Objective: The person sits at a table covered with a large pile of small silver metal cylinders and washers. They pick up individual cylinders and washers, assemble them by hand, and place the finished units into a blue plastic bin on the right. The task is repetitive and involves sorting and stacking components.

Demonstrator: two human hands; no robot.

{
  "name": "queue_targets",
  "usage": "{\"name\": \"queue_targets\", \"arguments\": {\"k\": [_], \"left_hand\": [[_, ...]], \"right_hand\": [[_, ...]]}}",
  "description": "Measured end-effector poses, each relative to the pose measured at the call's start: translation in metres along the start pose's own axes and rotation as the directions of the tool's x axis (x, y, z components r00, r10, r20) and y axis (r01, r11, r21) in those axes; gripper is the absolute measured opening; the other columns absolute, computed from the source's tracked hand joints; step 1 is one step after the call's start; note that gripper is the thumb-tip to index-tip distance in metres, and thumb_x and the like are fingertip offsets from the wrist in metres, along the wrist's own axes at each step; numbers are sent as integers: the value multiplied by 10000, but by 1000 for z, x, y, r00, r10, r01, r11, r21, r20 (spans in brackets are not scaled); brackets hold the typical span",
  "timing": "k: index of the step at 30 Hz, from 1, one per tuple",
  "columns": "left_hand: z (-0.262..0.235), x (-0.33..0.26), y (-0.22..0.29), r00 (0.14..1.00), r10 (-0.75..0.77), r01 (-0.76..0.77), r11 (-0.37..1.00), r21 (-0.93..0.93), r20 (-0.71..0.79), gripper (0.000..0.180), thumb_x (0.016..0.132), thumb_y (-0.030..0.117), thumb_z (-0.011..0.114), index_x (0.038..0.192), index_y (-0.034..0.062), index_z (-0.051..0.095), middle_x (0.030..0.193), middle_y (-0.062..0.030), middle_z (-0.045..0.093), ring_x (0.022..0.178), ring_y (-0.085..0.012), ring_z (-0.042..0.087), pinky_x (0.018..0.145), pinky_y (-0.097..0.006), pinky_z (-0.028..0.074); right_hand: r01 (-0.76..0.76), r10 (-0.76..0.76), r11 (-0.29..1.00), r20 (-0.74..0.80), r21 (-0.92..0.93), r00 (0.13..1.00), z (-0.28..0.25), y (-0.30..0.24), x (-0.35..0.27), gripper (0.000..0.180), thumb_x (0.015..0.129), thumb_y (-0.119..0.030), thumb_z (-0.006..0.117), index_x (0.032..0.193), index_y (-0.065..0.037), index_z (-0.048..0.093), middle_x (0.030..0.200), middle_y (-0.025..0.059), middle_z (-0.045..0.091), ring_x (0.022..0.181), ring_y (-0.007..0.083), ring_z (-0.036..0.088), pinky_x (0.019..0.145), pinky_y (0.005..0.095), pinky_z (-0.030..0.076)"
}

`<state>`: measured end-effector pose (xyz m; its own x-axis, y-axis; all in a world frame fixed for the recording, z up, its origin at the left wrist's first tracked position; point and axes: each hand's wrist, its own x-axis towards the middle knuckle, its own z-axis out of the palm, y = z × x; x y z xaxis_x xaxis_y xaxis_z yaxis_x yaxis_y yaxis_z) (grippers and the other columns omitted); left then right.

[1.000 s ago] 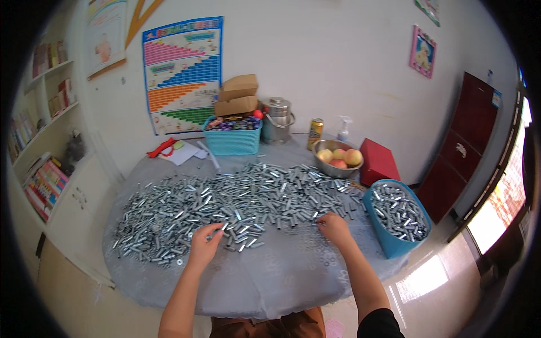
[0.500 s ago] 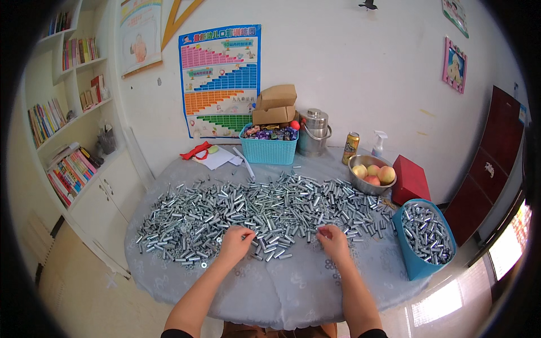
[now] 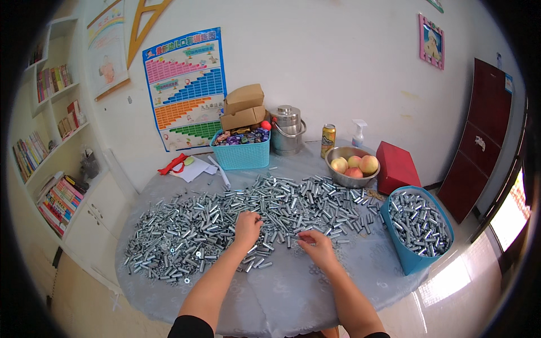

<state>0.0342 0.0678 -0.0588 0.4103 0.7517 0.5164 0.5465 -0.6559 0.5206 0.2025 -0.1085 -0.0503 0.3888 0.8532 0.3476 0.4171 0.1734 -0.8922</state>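
A wide heap of short silvery metal tubes point(image 3: 186, 225) spreads over the cloth-covered table in front of me. My left hand point(image 3: 247, 230) reaches into the middle of it, its fingertips pinched together; whatever they hold is too small to name. To its right, at the heap's near edge, my right hand point(image 3: 319, 249) is closed with thumb and forefinger close together, beside some tubes. Its fingertips may have a small piece between them, but I cannot make it out. Small metal washers point(image 3: 200, 254) lie among the tubes on the near left side.
A blue bin point(image 3: 417, 225) full of similar tubes stands at the right. Behind the heap are a steel bowl of fruit point(image 3: 352, 180), a red box point(image 3: 397, 167), a drink can point(image 3: 328, 141), a steel pot point(image 3: 287, 130), a turquoise basket point(image 3: 241, 158) and papers point(image 3: 194, 169).
My view has shifted, so the table and wall things sit farther left. My hands have come nearer to each other, the right one moving left along the heap's near edge.
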Motion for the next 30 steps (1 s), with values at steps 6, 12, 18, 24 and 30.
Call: {"name": "queue_targets", "arguments": {"k": [6, 12, 18, 24, 30], "left_hand": [[-22, -18, 24, 968, -216, 137, 881, -453, -127, 109, 709, 8, 687, 794, -7, 620, 714, -54, 602, 670, -137, 583, 575, -252, 468], [-47, -73, 58, 788, -536, 432, 129, -893, 304, 162, 784, -8, 630, 928, -56, 574, 863, -116, 605, 771, -185, 621, 745, -275, 540], [-38, -85, 63, 777, -517, 443, 45, -895, 359, 148, 783, -24, 625, 924, -42, 584, 865, -113, 615, 776, -188, 628, 731, -274, 545], [-35, -91, 62, 776, -506, 468, 63, -881, 376, 150, 773, -23, 638, 914, -43, 589, 873, -116, 621, 771, -188, 632, 723, -269, 546], [-39, -95, 74, 793, -436, 559, 244, -792, 426, 163, 816, 44, 616, 929, -72, 612, 860, -139, 642, 748, -185, 639, 679, -267, 539]], "right_hand": [[-11, 12, 1000, 58, -16, 998, -2, -5, -3, 223, 757, -90, 662, 969, -30, 632, 895, 96, 638, 819, 187, 619, 727, 284, 485], [113, -88, 981, 159, -157, 983, 5, -20, -10, 210, 734, -68, 677, 941, -44, 649, 879, 90, 632, 804, 183, 619, 712, 276, 489], [155, -129, 980, 197, -122, 972, 6, -22, -12, 200, 728, -62, 670, 927, -49, 650, 874, 91, 624, 792, 204, 619, 688, 296, 491], [247, -218, 958, 193, -142, 957, 11, -17, -12, 187, 726, -81, 668, 911, -58, 648, 867, 89, 621, 788, 238, 616, 673, 317, 491], [203, -181, 976, 224, -82, 958, 12, -31, -15, 197, 723, -56, 663, 920, -63, 649, 890, 86, 619, 811, 249, 605, 698, 307, 487]]}}
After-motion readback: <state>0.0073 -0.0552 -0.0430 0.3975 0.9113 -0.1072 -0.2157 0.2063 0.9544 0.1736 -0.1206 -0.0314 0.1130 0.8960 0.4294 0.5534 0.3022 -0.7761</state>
